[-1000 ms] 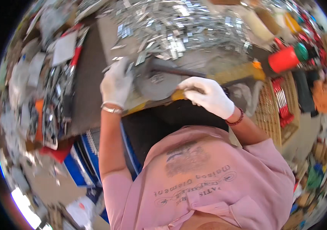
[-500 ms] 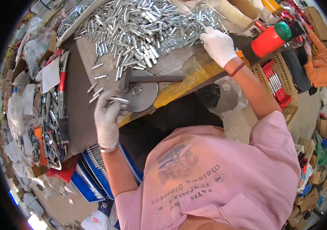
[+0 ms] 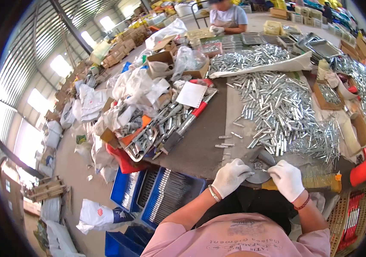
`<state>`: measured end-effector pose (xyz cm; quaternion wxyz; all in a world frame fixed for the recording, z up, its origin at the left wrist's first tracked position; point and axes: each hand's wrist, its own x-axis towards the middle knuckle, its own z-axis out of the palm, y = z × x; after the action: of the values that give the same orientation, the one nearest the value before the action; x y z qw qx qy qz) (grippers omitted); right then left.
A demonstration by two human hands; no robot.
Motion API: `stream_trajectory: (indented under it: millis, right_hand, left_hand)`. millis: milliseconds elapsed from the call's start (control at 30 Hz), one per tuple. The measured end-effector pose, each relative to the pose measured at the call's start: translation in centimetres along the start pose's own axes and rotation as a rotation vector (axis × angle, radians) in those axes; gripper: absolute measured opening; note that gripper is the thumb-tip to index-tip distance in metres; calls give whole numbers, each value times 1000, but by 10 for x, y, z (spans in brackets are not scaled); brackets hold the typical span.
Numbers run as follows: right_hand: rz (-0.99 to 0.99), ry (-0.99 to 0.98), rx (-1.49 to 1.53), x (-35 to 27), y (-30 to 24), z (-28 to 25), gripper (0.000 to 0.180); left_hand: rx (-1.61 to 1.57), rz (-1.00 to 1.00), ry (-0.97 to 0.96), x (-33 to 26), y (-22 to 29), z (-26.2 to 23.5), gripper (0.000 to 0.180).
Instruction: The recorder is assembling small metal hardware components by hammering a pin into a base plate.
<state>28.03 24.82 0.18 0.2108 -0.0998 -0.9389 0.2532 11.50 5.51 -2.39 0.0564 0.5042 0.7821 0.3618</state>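
Observation:
Both my hands wear white gloves and meet over a round metal disc point(image 3: 258, 173) at the near edge of the workbench. My left hand point(image 3: 231, 176) pinches something small at the disc's left rim. My right hand point(image 3: 286, 179) pinches a small silver part at its right side; what each holds is too small to make out. A hammer point(image 3: 263, 156) lies on the disc just beyond my fingers. A big heap of short silver metal tubes point(image 3: 286, 113) covers the bench behind it.
Long tools with red handles point(image 3: 189, 122) and metal parts lie at the left of the bench point(image 3: 200, 145). Blue crates point(image 3: 163, 195) of rods stand below. A red bottle with a green cap point(image 3: 365, 169) lies at the right. Another person point(image 3: 228, 17) works at the far end.
My head has lifted, so the view now takes in the whole hall. My right hand came back from the tube heap to the disc, and both hands now meet there.

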Motion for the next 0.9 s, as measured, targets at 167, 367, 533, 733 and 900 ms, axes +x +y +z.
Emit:
stream_trajectory:
  millis: [167, 367, 533, 733, 900]
  right_hand:
    - [-66, -8, -77, 13, 7, 33, 4]
    - [-58, -61, -139, 27, 7, 41, 2]
    - [-33, -46, -176, 13, 16, 45, 1]
    - [-83, -110, -241, 6, 21, 47, 3]
    - [-94, -224, -318, 13, 18, 40, 6]
  left_hand:
    - [26, 82, 10, 15, -12, -3, 10]
    - [-136, -67, 17, 16, -28, 2, 8]
    - [-139, 85, 104, 21, -24, 8, 9]
    - [-134, 76, 95, 13, -20, 11, 12]
    - [-154, 94, 104, 13, -24, 12, 14]
